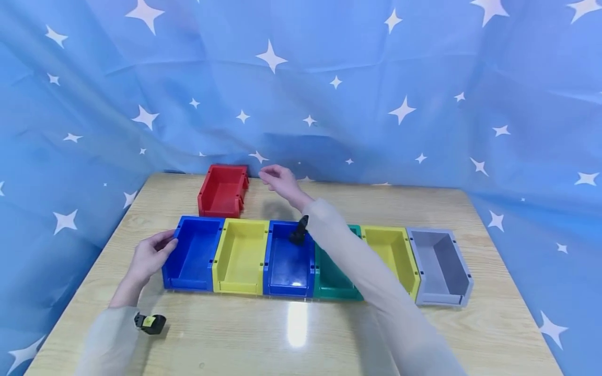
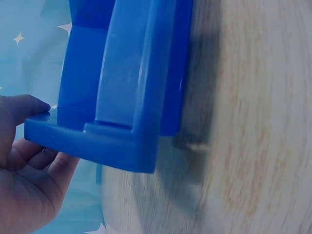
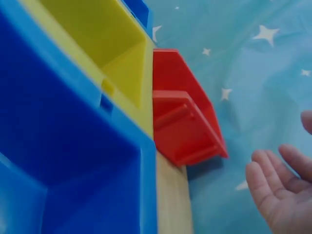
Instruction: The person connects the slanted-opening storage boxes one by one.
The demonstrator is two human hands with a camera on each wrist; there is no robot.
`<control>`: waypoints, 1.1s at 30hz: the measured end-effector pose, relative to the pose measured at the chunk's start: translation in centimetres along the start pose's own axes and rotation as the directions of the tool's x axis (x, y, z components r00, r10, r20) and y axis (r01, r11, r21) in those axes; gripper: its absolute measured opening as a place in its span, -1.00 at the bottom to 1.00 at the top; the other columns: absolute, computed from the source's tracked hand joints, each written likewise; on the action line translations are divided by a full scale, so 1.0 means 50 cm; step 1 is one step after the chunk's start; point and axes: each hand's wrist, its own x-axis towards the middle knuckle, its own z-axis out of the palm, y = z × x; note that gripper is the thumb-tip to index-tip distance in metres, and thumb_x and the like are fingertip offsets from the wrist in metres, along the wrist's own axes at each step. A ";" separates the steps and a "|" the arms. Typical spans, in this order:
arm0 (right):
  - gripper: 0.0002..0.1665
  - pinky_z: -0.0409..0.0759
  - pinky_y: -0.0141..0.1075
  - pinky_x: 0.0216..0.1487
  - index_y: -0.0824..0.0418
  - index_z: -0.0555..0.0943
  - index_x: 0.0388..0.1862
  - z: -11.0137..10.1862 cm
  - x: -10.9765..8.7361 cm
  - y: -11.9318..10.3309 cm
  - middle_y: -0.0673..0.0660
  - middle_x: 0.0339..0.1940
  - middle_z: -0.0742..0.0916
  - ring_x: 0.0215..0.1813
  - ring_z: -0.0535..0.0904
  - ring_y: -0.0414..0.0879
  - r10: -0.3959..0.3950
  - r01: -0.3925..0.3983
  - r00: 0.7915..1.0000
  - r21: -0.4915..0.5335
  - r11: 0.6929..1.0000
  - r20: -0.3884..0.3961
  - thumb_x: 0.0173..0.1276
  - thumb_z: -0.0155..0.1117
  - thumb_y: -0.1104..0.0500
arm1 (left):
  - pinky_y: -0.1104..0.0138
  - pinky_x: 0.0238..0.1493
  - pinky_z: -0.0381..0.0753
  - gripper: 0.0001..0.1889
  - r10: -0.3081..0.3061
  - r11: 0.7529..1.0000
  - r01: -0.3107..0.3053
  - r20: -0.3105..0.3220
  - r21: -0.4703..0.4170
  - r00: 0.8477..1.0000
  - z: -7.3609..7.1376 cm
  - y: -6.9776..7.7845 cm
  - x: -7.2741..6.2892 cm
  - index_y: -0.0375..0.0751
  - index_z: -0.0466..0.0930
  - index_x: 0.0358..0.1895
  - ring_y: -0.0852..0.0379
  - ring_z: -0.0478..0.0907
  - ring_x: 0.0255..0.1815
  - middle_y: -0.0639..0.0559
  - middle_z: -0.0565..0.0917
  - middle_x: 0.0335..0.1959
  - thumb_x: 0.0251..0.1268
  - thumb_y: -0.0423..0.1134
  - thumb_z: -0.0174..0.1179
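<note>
My left hand [image 1: 149,256] grips the side wall of the blue bin [image 1: 194,250] at the left end of a row. In the left wrist view, the thumb lies over the bin's rim [image 2: 97,146] and the fingers of the left hand [image 2: 29,185] curl against its outer side. Behind the row, a red bin [image 1: 224,192] stands by itself near the table's back edge. To the right of it, my right hand [image 1: 284,183] hovers above the table with relaxed fingers and nothing in them. The right wrist view shows the red bin [image 3: 183,131] apart from the right hand [image 3: 282,190].
To the right of the held bin, the row continues with a yellow bin [image 1: 241,256], a second blue bin [image 1: 289,266], a green bin [image 1: 334,277], another yellow bin [image 1: 388,248] and a grey bin [image 1: 439,266]. A blue starry curtain [image 1: 329,104] hangs behind the wooden table [image 1: 244,334].
</note>
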 end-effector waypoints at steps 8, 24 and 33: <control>-0.59 0.60 -0.31 -0.11 0.29 0.49 0.13 0.063 0.039 0.009 0.18 0.00 0.64 -0.05 0.57 -0.03 0.059 -0.059 0.998 0.036 0.998 -0.008 0.40 0.14 0.10 | 0.70 -0.29 0.40 -0.60 0.011 1.000 -0.011 -0.011 -0.017 1.000 0.005 0.005 0.007 -0.57 0.44 0.11 0.40 0.45 -0.25 -0.43 0.57 -0.06 0.38 -0.28 0.04; -0.51 0.55 -0.06 0.05 0.31 0.44 0.16 0.143 0.071 0.041 0.18 -0.10 0.58 -0.10 0.55 0.04 0.204 -0.189 0.976 0.169 0.967 -0.079 0.25 0.29 0.29 | 0.71 -0.24 0.37 -0.56 -0.062 0.997 0.062 0.012 -0.053 0.998 0.010 -0.009 -0.001 -0.54 0.39 0.18 -0.08 0.49 -0.02 -0.41 0.53 0.02 0.42 -0.23 -0.01; -0.42 0.62 -0.19 -0.10 0.23 0.38 0.20 0.181 0.084 0.043 0.16 -0.10 0.59 -0.08 0.52 0.00 0.218 -0.199 0.954 0.111 0.974 -0.206 0.20 0.32 0.34 | 0.71 -0.22 0.35 -0.55 -0.068 0.995 0.068 0.007 -0.068 0.998 0.007 -0.012 0.006 -0.54 0.37 0.19 -0.15 0.46 0.03 -0.41 0.52 0.04 0.43 -0.22 -0.02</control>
